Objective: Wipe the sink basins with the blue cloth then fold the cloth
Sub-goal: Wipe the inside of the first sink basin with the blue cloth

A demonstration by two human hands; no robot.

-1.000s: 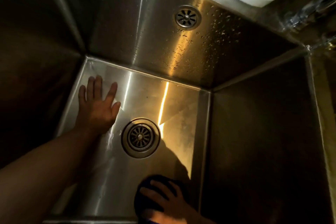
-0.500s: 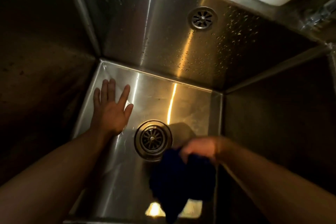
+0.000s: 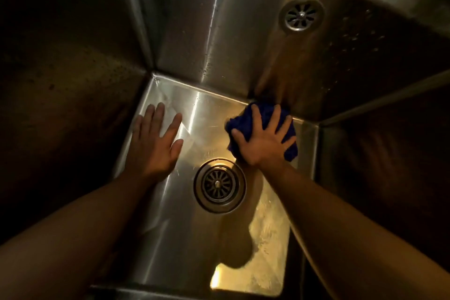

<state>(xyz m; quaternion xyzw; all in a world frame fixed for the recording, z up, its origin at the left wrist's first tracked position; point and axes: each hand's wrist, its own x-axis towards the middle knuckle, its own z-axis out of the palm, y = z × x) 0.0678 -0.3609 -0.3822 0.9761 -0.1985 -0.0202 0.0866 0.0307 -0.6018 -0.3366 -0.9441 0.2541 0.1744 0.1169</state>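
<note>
Basin (image 3: 170,238) holds blue cloth (image 3: 246,122) under splayed right hand (image 3: 264,143) at far wall; left hand (image 3: 153,148) flat beside drain (image 3: 219,185).

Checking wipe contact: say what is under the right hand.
Under the right hand lies the bunched dark blue cloth, pressed on the stainless steel basin floor at the back wall. The floor beneath it is hidden.

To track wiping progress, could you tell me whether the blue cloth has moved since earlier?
Yes. The blue cloth, under the right hand, went from the near side of the drain to the back wall.
</note>
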